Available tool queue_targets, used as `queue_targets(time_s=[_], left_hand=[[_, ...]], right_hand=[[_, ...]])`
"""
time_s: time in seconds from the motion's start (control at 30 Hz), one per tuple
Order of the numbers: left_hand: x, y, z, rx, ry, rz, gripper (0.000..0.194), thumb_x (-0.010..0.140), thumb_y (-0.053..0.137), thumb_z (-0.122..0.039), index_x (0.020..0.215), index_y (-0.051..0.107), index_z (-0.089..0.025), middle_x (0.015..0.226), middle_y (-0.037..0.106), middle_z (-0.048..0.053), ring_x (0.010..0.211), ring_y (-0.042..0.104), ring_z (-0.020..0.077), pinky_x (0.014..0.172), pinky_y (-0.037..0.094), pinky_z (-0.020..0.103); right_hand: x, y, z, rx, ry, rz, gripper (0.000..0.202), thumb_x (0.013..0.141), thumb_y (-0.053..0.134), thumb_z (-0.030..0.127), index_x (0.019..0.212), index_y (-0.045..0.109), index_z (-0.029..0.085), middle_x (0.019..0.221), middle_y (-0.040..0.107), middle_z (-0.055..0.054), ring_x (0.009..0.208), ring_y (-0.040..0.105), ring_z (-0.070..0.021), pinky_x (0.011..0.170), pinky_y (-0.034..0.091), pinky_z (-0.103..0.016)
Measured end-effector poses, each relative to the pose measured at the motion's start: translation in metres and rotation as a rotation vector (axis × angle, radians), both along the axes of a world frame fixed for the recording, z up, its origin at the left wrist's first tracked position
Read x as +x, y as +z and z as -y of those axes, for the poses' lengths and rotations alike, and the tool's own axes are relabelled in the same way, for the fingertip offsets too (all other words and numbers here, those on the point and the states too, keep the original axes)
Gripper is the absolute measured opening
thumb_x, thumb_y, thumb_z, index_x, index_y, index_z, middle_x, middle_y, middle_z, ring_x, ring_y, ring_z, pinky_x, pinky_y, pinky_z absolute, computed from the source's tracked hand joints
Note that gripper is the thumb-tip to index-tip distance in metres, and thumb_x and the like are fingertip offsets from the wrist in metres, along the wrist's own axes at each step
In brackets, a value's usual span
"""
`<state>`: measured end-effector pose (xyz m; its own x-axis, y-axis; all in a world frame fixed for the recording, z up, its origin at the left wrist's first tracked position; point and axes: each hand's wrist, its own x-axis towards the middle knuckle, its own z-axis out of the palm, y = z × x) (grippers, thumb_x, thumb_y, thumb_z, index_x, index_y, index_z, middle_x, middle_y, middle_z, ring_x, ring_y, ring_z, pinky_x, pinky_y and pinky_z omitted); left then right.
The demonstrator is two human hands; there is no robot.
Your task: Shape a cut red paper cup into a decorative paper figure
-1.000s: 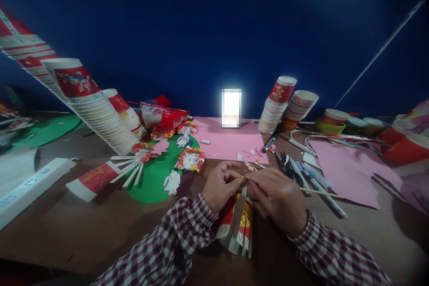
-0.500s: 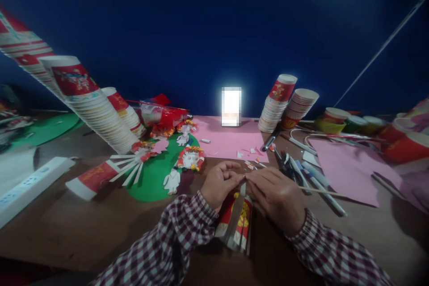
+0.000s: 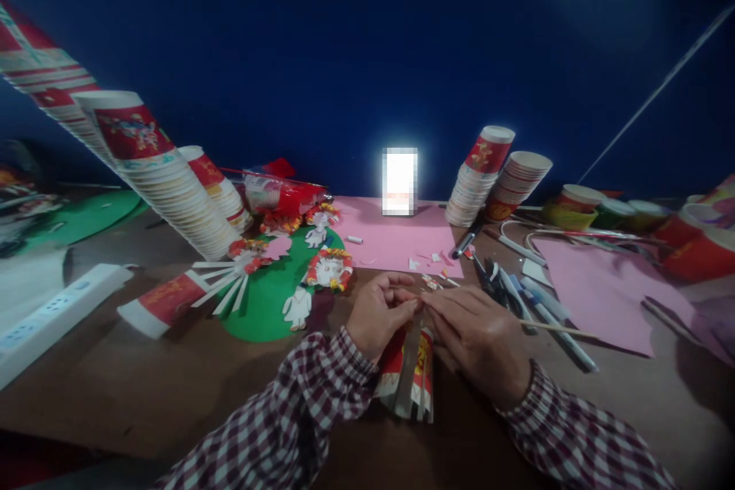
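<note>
A red paper cup [image 3: 423,367] with gold print, its wall cut into strips, lies between my hands with the strips fanning toward me. My left hand [image 3: 376,318] is closed in a pinch at the cup's far end, thumb and forefinger together. Facing it, my right hand [image 3: 479,333] pinches at the same spot, fingertips nearly touching the left ones. The fingers hide the far end of the cup and the exact point of grip. Small red-and-white paper scraps [image 3: 430,283] lie just beyond my fingertips.
At left, a green paper disc [image 3: 261,325] bears paper figures and wreaths, near a tipped cup [image 3: 164,305] and a power strip [image 3: 60,314]. Tall cup stacks [image 3: 166,184] lean behind. Pink paper [image 3: 396,245] holds a glowing, pixelated rectangle [image 3: 400,181]. Pens [image 3: 551,318] lie at right.
The view has shifted slightly. The cup's strips have turned a little and sit less far toward me; both hands keep their pinch at its far end.
</note>
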<state>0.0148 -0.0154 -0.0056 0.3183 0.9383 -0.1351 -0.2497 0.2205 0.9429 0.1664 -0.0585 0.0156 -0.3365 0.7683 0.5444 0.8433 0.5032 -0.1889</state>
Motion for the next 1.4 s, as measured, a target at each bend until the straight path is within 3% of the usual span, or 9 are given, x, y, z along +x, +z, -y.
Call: queue_targets(time_s=[0.17,0.47,0.73,0.9,1.4], left_hand=[[0.0003,-0.0012,-0.0003,0.003,0.011,0.010,0.038,0.058,0.071,-0.020,0.090,0.053,-0.013,0.065,0.060,0.000,0.060,0.056,0.0083,0.058,0.042,0.019],[-0.0014,0.0044,-0.0033,-0.077,-0.083,-0.027,0.041,0.054,0.073,-0.017,0.090,0.054,-0.010,0.070,0.061,0.003,0.062,0.056,0.0082,0.060,0.043,0.020],[-0.0008,-0.0009,-0.0018,0.000,-0.173,-0.037,0.031,0.062,0.068,-0.031,0.083,0.066,-0.010,0.081,0.067,0.008,0.077,0.058,0.0159,0.077,0.044,0.028],[-0.0016,-0.0027,-0.0011,0.044,-0.154,-0.083,0.031,0.071,0.057,-0.038,0.082,0.069,-0.011,0.077,0.067,0.008,0.073,0.058,0.0161,0.071,0.044,0.027],[-0.0043,0.0004,-0.0013,0.077,-0.157,-0.250,0.035,0.068,0.058,-0.043,0.074,0.070,-0.011,0.062,0.064,0.003,0.053,0.049,0.0100,0.052,0.037,0.020]], right_hand=[[0.0001,0.0008,-0.0006,0.010,0.030,0.000,0.024,0.082,0.046,0.019,0.101,0.060,0.018,0.093,0.064,-0.006,0.087,0.055,-0.0165,0.078,0.045,-0.032],[0.0022,-0.0020,-0.0019,0.004,0.040,-0.014,0.020,0.081,0.047,0.018,0.096,0.061,0.018,0.093,0.063,-0.005,0.088,0.054,-0.0165,0.079,0.043,-0.031],[0.0052,-0.0055,-0.0035,0.026,-0.003,-0.018,0.022,0.081,0.047,0.019,0.098,0.061,0.018,0.092,0.063,-0.005,0.088,0.054,-0.0162,0.079,0.043,-0.030],[0.0054,-0.0056,-0.0035,0.021,-0.007,-0.026,0.022,0.081,0.046,0.019,0.097,0.061,0.018,0.091,0.064,-0.005,0.087,0.054,-0.0167,0.079,0.044,-0.031],[0.0020,-0.0063,-0.0016,0.020,-0.009,-0.025,0.021,0.081,0.047,0.018,0.096,0.061,0.017,0.091,0.064,-0.005,0.087,0.054,-0.0162,0.080,0.044,-0.031]])
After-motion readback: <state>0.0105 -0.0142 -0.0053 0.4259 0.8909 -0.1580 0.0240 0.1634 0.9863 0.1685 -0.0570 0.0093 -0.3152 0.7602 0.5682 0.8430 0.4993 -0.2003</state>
